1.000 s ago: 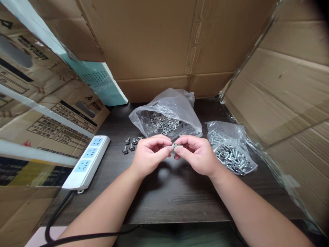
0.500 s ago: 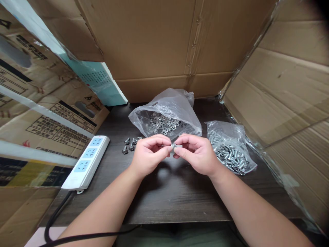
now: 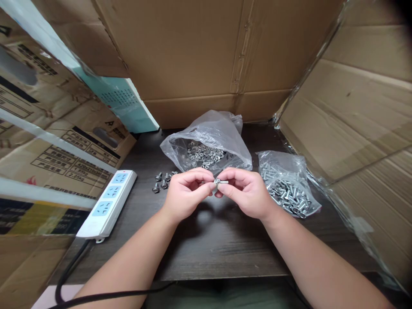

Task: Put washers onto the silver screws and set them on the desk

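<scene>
Between my fingertips is a silver bolt [image 3: 222, 182], its shank pointing right and a washer around it near the head. My left hand [image 3: 189, 193] pinches the head end, which the fingers partly hide. On the other side, my right hand [image 3: 246, 191] grips the washer and shank with thumb and forefinger. Both hands are just above the dark table [image 3: 212, 253]. Behind them lies an open plastic bag of washers [image 3: 206, 155]. A second plastic bag, holding silver bolts [image 3: 289, 195], rests right of my right hand. Several bolts with washers [image 3: 164, 184] stand left of my left hand.
A white power strip [image 3: 107, 204] lies at the left, its black cable [image 3: 69, 268] running down to the front edge. Cardboard walls [image 3: 189, 51] enclose the back and both sides. A pale blue printed sheet [image 3: 128, 103] is at the back left.
The washer between my fingertips has tilted or turned slightly. Both hands stay in nearly the same place, still holding the bolt.
</scene>
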Demonstrator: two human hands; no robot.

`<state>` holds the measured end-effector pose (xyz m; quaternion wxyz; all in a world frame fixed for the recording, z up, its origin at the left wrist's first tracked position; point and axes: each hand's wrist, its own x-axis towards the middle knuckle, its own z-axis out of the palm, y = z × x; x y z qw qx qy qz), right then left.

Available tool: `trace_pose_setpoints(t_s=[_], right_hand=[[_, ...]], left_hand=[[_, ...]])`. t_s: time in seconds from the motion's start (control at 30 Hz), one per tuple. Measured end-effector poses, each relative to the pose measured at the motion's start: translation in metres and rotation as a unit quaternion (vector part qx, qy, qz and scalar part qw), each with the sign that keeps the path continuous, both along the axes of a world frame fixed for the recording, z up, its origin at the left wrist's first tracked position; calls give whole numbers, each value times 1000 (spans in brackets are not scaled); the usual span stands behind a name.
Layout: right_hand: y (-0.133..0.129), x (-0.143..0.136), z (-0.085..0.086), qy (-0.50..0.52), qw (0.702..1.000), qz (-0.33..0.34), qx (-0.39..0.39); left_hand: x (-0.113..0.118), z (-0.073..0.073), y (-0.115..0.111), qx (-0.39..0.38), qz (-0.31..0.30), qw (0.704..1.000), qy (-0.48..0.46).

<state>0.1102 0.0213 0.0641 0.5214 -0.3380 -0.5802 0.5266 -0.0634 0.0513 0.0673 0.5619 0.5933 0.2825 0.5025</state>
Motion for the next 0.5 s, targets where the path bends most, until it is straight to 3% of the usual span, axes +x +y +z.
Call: trace_pose_setpoints(t_s=[0.2,0.33,0.5], right_hand=[[-1,1,3,-72,997,-13,-4],[0,-1,-1,-71,995,5,-72],[4,-1,-4,-33,995,2,-93]], left_hand=[[-4,-2,1,97,6,994,43],[-4,-2,1,147,15,985,85],[-3,-5,3,63,-7,998,30]])
